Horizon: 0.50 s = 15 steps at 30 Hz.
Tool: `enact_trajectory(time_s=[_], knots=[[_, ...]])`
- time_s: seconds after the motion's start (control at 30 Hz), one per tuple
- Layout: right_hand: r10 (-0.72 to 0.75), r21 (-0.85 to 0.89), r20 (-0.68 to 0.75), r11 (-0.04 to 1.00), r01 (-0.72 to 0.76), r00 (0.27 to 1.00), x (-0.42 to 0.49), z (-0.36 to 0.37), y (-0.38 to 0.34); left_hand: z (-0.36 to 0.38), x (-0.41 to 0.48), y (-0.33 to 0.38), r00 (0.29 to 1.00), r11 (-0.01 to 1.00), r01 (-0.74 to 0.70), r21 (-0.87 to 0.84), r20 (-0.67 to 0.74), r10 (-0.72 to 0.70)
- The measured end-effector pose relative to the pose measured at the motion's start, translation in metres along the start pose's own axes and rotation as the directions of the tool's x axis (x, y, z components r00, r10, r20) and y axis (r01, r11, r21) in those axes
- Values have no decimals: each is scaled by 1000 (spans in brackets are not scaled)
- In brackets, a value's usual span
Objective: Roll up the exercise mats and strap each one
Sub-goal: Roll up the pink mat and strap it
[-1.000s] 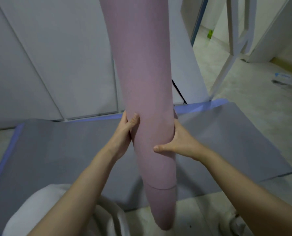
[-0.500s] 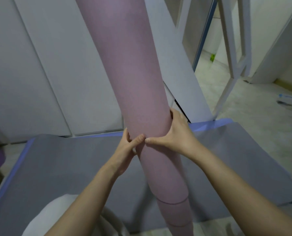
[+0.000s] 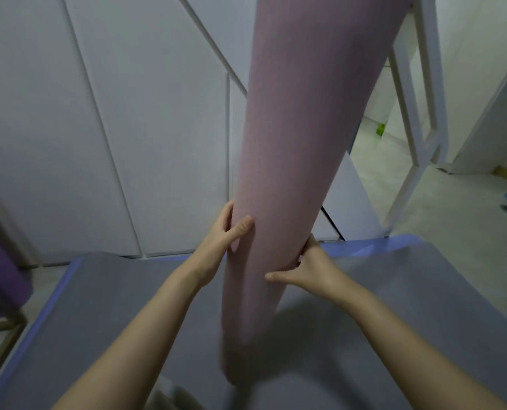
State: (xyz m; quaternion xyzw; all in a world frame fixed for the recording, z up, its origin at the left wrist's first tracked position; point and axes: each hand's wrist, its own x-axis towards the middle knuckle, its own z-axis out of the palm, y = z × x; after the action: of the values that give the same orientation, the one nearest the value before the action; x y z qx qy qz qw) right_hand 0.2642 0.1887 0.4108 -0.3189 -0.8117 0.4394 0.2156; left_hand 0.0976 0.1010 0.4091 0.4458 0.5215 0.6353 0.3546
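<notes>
Pink roll (image 3: pixel 290 143) rises, a little tilted, through the centre of the frame, above the grey mat (image 3: pixel 128 306). Your left hand (image 3: pixel 216 247) and right hand (image 3: pixel 311 270) both grip it low, thumbs in front. You seem to be tightening it. Next it needs a strap, and none is visible.
</notes>
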Motion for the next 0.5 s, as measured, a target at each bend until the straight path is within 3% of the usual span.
enact_trajectory(time_s=[0.2, 0.37, 0.5], knots=[[-44, 147, -182, 987, 72, 982, 11, -14, -36, 3, -5, -9, 995, 993, 85, -87, 55, -80], [-18, 107, -116, 994, 30, 993, 8, -20, -40, 15, -1, -14, 989, 947, 113, -301, -55, -136], [-13, 40, -94, 999, 17, 996, 8, -27, -40, 22, 9, 1, 984, 950, 57, -306, -141, -104]])
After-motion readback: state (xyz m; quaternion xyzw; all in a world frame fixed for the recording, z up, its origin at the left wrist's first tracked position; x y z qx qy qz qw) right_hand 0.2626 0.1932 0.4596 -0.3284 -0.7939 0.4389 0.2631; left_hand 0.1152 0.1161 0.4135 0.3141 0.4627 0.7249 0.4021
